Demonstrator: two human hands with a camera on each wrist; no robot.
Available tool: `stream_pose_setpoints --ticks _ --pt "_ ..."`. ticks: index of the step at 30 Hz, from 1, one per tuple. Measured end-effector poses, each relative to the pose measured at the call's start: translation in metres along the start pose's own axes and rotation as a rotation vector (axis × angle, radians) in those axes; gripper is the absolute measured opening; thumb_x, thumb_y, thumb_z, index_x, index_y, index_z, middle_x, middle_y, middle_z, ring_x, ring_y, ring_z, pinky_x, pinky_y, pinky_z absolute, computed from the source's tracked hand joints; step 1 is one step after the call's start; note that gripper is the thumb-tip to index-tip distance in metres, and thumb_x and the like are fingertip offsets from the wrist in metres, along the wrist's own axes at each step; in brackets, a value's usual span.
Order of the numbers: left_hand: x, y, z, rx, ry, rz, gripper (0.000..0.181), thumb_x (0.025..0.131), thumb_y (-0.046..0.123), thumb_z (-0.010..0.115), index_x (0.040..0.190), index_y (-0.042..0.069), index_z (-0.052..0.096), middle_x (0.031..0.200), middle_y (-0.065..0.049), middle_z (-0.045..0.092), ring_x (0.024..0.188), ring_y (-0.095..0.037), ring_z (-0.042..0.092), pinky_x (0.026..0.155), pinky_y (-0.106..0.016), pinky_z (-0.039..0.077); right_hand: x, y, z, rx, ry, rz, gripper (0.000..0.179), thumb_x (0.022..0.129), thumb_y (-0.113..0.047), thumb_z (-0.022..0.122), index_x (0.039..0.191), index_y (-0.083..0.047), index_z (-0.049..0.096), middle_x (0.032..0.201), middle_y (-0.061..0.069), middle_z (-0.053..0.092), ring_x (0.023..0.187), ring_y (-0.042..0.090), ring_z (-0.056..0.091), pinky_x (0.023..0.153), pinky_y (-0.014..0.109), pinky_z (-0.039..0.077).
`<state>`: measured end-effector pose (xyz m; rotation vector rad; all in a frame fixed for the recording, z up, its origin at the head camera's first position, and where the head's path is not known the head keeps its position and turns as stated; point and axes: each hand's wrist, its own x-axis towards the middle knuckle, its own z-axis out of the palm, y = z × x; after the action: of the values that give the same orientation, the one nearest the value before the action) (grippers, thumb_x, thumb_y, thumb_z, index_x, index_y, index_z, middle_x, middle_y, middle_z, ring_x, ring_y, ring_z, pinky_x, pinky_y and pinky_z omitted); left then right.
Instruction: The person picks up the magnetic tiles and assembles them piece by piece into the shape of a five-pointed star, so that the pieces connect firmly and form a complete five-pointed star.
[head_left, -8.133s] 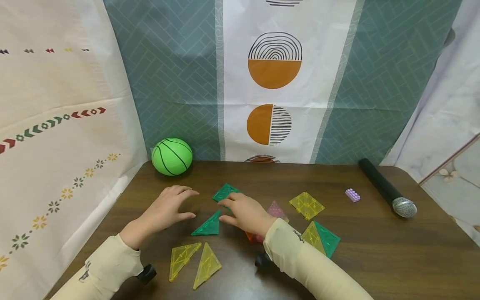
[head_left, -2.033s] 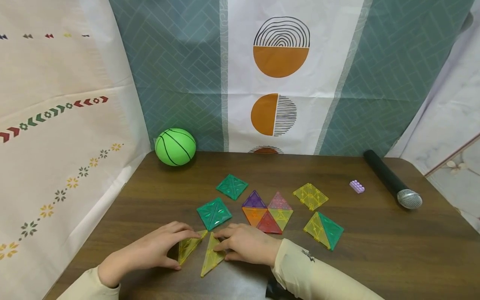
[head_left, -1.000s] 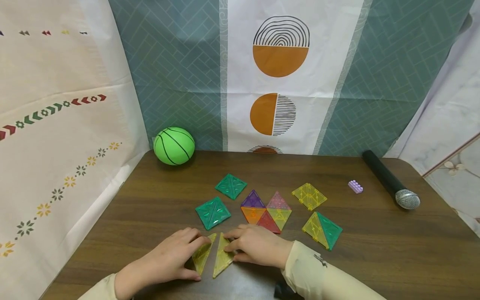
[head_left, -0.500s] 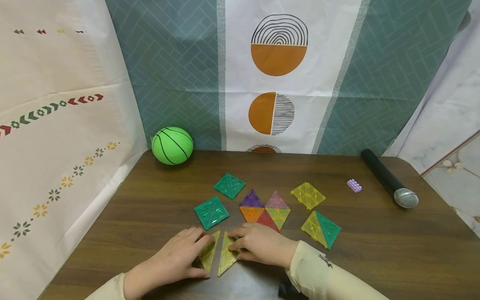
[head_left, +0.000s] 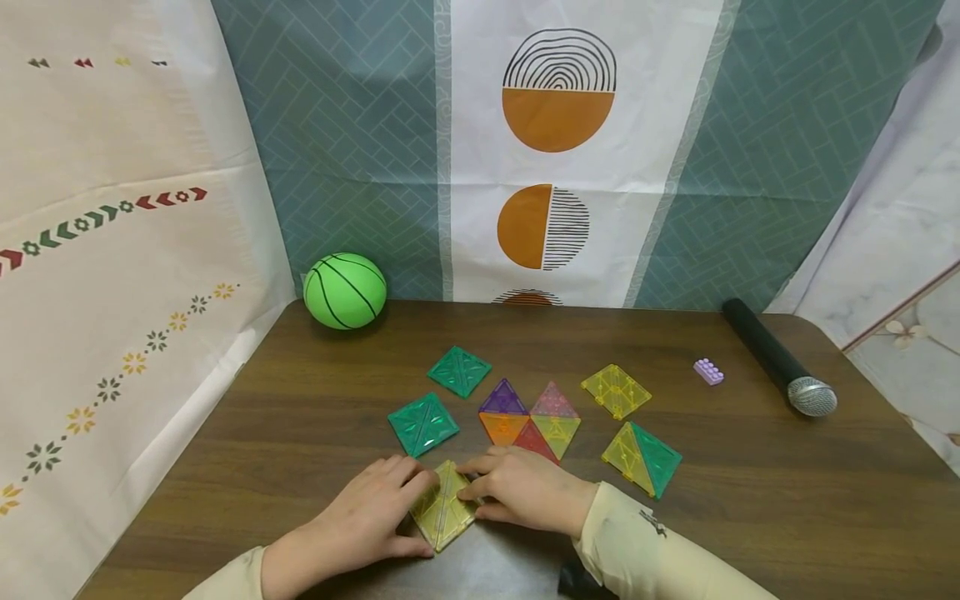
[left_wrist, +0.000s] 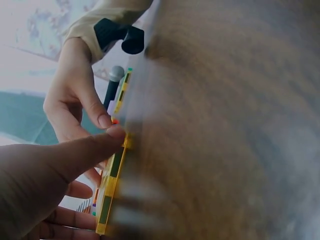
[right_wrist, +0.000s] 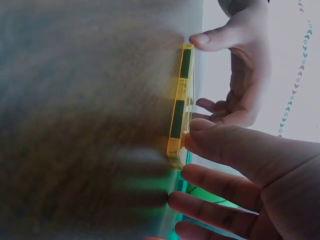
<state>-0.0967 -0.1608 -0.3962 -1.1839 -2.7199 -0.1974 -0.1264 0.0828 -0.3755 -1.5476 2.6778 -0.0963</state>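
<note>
Edge met edge on the dark wooden table: from my remote station I watched the left hand grip the left yellow triangular tile and the right hand pinch the right yellow triangular tile, near a two-piece green square.

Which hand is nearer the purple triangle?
Right. The right hand is on the near side of the purple triangle; the left hand is farther off, to its near left.

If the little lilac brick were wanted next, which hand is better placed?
Probably the right hand: the lilac brick lies off to that side, farther from the left hand. Both hands touch the yellow tiles between them.
</note>
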Motion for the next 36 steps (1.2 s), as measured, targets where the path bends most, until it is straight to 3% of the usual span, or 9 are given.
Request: stream_pose_setpoints --ticks 7,19,25,31,36 --pt "0.003 0.004 0.002 0.042 0.020 0.010 0.069 0.071 0.069 0.068 0.115 0.017 0.059 0.098 0.006 0.053 0.086 -0.008 0.048 0.077 -0.031 0.049 -0.001 -0.001 0.000 -0.002 0.003 0.008 0.030 0.091 -0.033 0.065 0.119 -0.025 0.070 0.134 -0.002 0.060 0.121 0.013 0.058 0.107 0.033 0.044" --pt "0.006 0.009 -0.003 0.051 -0.016 -0.011 0.070 0.071 0.066 0.071 0.117 0.015 0.058 0.095 0.006 0.052 0.083 -0.007 0.047 0.073 -0.029 0.048 -0.002 -0.002 0.001 -0.013 -0.005 0.016 0.031 0.091 -0.035 0.064 0.121 -0.025 0.069 0.135 -0.002 0.059 0.122 0.014 0.057 0.107 0.034 0.044" --pt "0.010 0.009 -0.008 0.074 -0.043 -0.036 0.075 0.068 0.069 0.070 0.119 0.015 0.059 0.098 0.005 0.057 0.087 -0.010 0.053 0.075 -0.031 0.050 -0.004 -0.001 0.001 0.004 0.022 0.006 0.034 0.090 -0.035 0.066 0.122 -0.023 0.067 0.134 0.000 0.060 0.120 0.015 0.058 0.104 0.034 0.047" --pt "0.020 0.009 -0.016 0.105 0.011 -0.025 0.074 0.069 0.066 0.072 0.120 0.014 0.059 0.101 0.003 0.060 0.092 -0.013 0.057 0.078 -0.033 0.051 -0.009 0.002 -0.003 0.025 0.079 0.030 0.038 0.088 -0.037 0.068 0.123 -0.021 0.066 0.130 0.002 0.061 0.115 0.015 0.061 0.095 0.029 0.052" --pt "0.031 0.007 -0.021 0.110 0.063 -0.027 0.074 0.071 0.062 0.073 0.122 0.012 0.058 0.108 -0.001 0.061 0.098 -0.017 0.060 0.084 -0.035 0.053 -0.014 0.007 -0.011 0.048 0.070 0.072 0.038 0.090 -0.035 0.066 0.124 -0.019 0.065 0.134 0.004 0.059 0.118 0.018 0.060 0.096 0.031 0.052"
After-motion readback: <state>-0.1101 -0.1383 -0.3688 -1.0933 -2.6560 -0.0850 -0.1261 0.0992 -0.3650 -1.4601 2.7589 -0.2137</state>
